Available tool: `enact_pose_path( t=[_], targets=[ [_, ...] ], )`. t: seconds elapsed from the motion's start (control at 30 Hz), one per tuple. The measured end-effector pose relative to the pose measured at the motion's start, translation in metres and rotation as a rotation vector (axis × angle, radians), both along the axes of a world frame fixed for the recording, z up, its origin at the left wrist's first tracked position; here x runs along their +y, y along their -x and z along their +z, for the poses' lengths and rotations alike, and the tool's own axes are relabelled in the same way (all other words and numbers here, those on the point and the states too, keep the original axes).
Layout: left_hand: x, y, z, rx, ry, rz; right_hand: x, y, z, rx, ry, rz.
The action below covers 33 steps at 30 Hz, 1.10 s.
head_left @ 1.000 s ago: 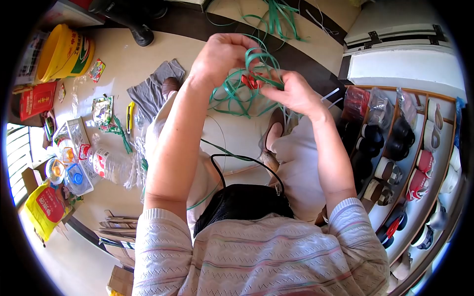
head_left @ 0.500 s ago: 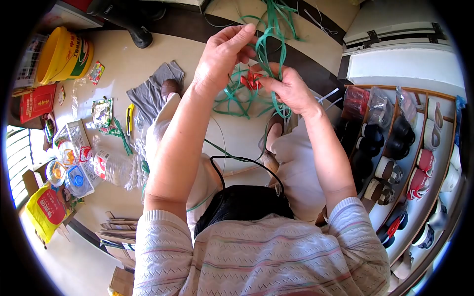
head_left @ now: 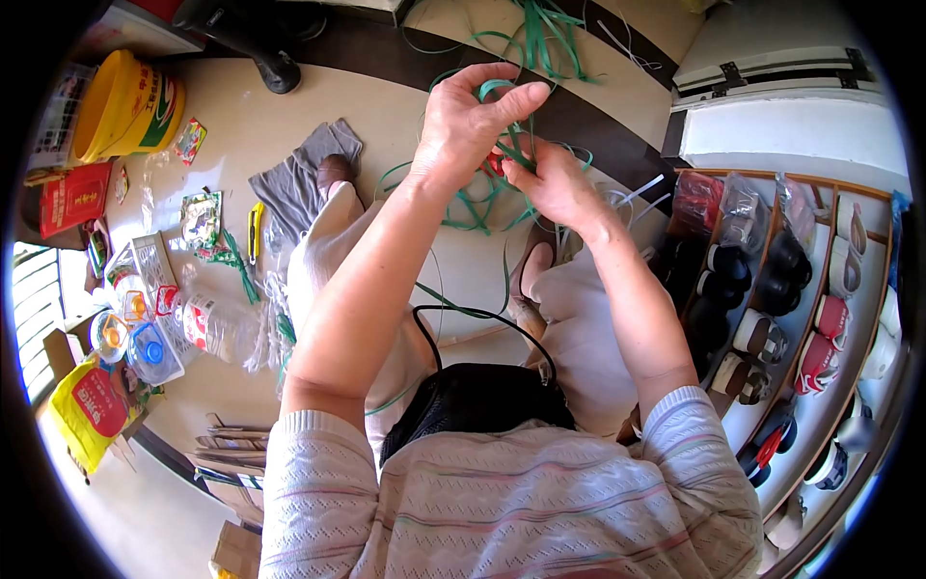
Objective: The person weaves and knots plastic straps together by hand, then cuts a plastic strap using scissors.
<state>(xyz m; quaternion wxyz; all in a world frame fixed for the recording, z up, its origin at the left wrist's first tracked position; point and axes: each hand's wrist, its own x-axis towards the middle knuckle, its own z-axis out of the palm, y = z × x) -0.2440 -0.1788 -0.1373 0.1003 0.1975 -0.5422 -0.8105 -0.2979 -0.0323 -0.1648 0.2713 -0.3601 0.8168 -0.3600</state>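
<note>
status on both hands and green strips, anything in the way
Left hand curled at green strips, grip unclear. Right hand pinching strips beside red piece. Strips loosely tangled near hands, might snag.

One head-worn camera looks forward and steeply down (wide, dark-cornered). The shirt (head_left: 540, 497) is near, the boot (head_left: 246, 43) far left.

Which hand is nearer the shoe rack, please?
The right hand, with green strap at its thumb; the left hand is higher in the picture and farther from the shoe rack.
</note>
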Motion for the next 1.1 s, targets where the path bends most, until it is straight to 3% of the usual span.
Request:
enact_pose_path(
  t=[0.13,0.23,0.33,0.43,0.63,0.77,0.87,0.93,1.0,1.07,1.1],
  targets=[
    [-0.004,-0.001,0.003,-0.014,-0.173,0.086,-0.004,-0.005,0.003,0.099,-0.119,0.057],
    [-0.005,0.000,0.000,0.056,-0.344,0.112,-0.009,-0.011,0.023,-0.024,-0.217,0.112],
    [-0.009,0.000,-0.002,0.089,-0.337,0.131,-0.008,-0.015,0.014,-0.230,0.082,0.071],
    [-0.016,0.000,0.000,0.088,-0.346,0.159,-0.011,-0.020,0.024,-0.680,0.163,0.034],
    [-0.027,0.001,0.004,0.129,-0.459,0.215,-0.011,-0.022,0.039,-1.159,0.342,-0.116],
    [-0.028,0.002,0.002,0.113,-0.424,0.200,-0.014,-0.023,0.040,-1.010,0.229,0.008],
    [-0.026,0.002,-0.002,0.148,-0.410,0.135,-0.012,-0.024,0.038,-0.945,0.165,-0.073],
    [-0.017,0.005,0.007,0.232,-0.520,0.144,-0.011,-0.018,0.036,-0.971,0.332,-0.236],
    [-0.005,0.003,-0.002,0.196,-0.455,-0.018,-0.008,-0.007,0.036,-0.939,0.530,-0.418],
    [0.010,0.001,-0.008,0.183,-0.409,-0.423,-0.001,0.013,0.032,-0.950,0.675,-0.451],
    [0.023,-0.005,-0.004,0.102,-0.294,-0.486,-0.005,0.014,0.041,-0.765,0.653,-0.627]
  ],
)
